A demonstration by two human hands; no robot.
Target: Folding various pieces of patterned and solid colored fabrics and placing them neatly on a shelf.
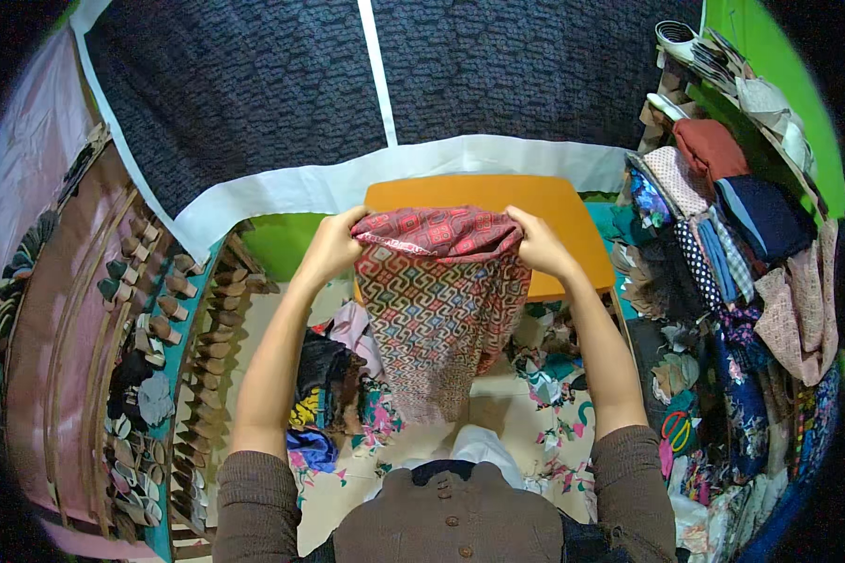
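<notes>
Both my arms stretch forward and hold up a patterned cloth [441, 328]. It has a multicoloured geometric print, with a red patterned section folded over along the top edge. My left hand [336, 246] grips its upper left corner. At the upper right corner my right hand [540, 244] pinches the same cloth. The rest of it hangs down between my forearms, narrowing toward the bottom. Behind its top edge stands an orange table [573, 220], partly hidden by the cloth.
Racks of shoe-shaped pieces [211, 366] line the left. Folded fabrics [765, 220] pile on the right, with scissors with yellow and red handles [676, 432] lower down. Fabric scraps [559, 427] litter the floor, and dark cloths [324, 375] lie to the left. A dark curtain [253, 84] hangs behind.
</notes>
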